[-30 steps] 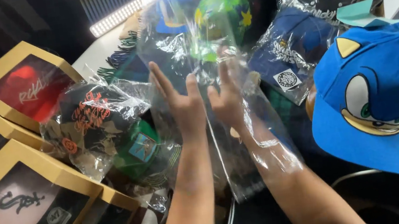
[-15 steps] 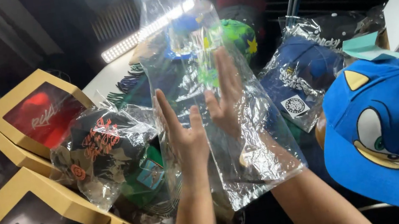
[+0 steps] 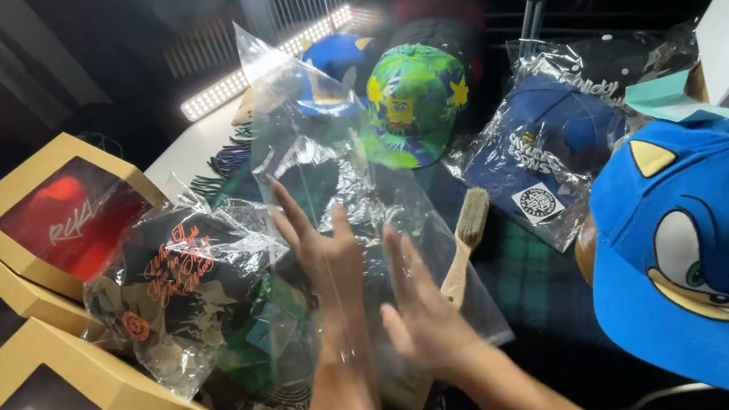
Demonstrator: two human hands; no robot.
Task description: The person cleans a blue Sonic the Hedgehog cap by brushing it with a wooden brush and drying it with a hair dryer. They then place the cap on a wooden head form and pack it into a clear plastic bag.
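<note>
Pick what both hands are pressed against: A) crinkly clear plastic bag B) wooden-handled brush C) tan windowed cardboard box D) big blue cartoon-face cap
A: the left hand and right hand both lie flat against the crinkly clear plastic bag, standing up between them and the caps behind.

Three tan cardboard window boxes [image 3: 55,220] are stacked at the left. A clear crinkled plastic bag [image 3: 317,154] is held upright at the centre. A bagged black cap [image 3: 182,283] lies left of it, and a bagged navy cap [image 3: 552,156], bearing a round white label [image 3: 537,202], is seen at the right.
</note>
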